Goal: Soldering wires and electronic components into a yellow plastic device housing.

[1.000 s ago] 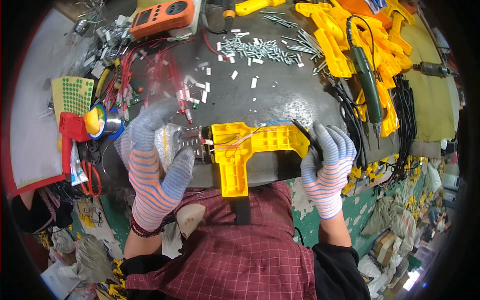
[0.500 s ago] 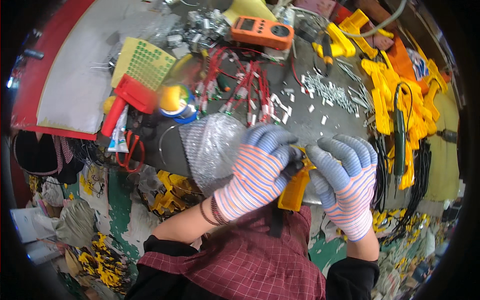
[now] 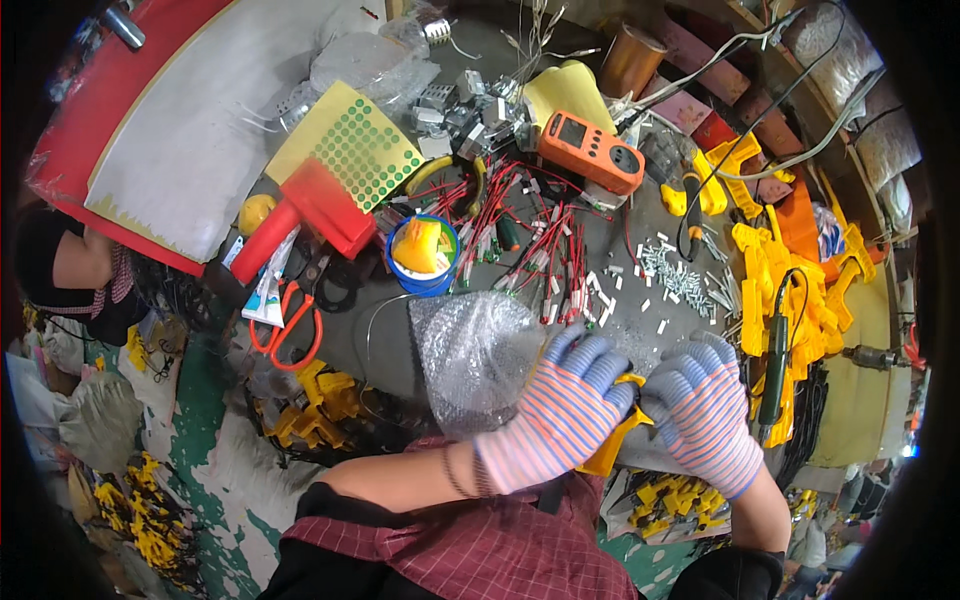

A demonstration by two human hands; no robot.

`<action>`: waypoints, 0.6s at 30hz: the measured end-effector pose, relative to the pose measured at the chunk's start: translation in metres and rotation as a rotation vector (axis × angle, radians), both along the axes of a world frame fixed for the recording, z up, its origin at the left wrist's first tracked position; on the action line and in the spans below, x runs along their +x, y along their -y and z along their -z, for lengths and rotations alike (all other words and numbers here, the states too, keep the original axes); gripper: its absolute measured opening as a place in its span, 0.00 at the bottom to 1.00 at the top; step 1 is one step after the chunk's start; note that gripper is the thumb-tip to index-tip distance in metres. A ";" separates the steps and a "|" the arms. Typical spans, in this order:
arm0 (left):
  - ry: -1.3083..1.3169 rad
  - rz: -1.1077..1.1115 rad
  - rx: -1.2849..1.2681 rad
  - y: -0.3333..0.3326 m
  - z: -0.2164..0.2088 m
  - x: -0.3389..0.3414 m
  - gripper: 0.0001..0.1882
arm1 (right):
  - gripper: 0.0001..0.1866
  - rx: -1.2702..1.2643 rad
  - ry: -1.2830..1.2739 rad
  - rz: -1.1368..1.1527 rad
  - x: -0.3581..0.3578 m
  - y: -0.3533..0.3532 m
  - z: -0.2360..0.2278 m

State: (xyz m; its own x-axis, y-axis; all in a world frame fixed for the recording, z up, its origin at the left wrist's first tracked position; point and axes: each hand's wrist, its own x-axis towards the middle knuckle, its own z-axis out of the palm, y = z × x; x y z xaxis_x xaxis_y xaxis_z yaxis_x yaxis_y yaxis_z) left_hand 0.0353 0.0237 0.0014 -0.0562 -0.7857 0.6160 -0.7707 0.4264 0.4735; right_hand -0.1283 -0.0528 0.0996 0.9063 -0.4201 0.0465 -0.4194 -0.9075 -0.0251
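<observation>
Both my hands wear grey gloves with orange and blue striped backs. A yellow plastic part (image 3: 610,450) is between them at the near table edge, above my lap. My left hand (image 3: 565,405) is closed around its left side, partly covering it. At the part's upper right end, my right hand (image 3: 705,410) has its fingers curled and pressed together against it; its fingertips are partly hidden. Bubble wrap (image 3: 470,355) lies just left of my left hand. Beyond my hands are red wires (image 3: 570,255) with small boards, short white pieces (image 3: 600,295) and a heap of metal screws (image 3: 675,275).
An orange multimeter (image 3: 590,150), a blue-rimmed spool (image 3: 422,265), a red tool (image 3: 315,210) and orange-handled scissors (image 3: 290,325) lie on the table. Yellow parts (image 3: 775,280) are piled at right, beside a green pen-shaped tool (image 3: 773,375). At far left sits another person (image 3: 85,265).
My view has shifted, so the tabletop things sit lower and mostly further right. The right hand's fingers have curled in closer to the yellow part, which stays in my left hand.
</observation>
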 end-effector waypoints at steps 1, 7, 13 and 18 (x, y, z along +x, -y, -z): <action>-0.027 -0.002 0.080 0.002 -0.014 0.013 0.16 | 0.18 -0.034 -0.002 -0.004 0.006 0.004 -0.017; 0.069 -0.463 0.131 0.108 -0.062 0.187 0.17 | 0.21 0.008 0.263 0.154 0.002 0.000 -0.033; 0.041 -0.426 0.338 0.174 -0.049 0.227 0.20 | 0.15 0.003 0.377 0.190 -0.028 -0.025 -0.018; 0.000 -0.237 0.186 0.183 -0.100 0.243 0.19 | 0.13 0.035 0.487 0.403 -0.079 -0.049 -0.004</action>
State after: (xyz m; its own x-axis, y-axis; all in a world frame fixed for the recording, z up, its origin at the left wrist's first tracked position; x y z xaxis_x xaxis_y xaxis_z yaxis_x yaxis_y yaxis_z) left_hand 0.2788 -0.1597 0.1012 0.1419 -0.8761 0.4607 -0.8385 0.1409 0.5263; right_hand -0.2068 -0.0037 0.1036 0.5550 -0.7330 0.3932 -0.6613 -0.6756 -0.3261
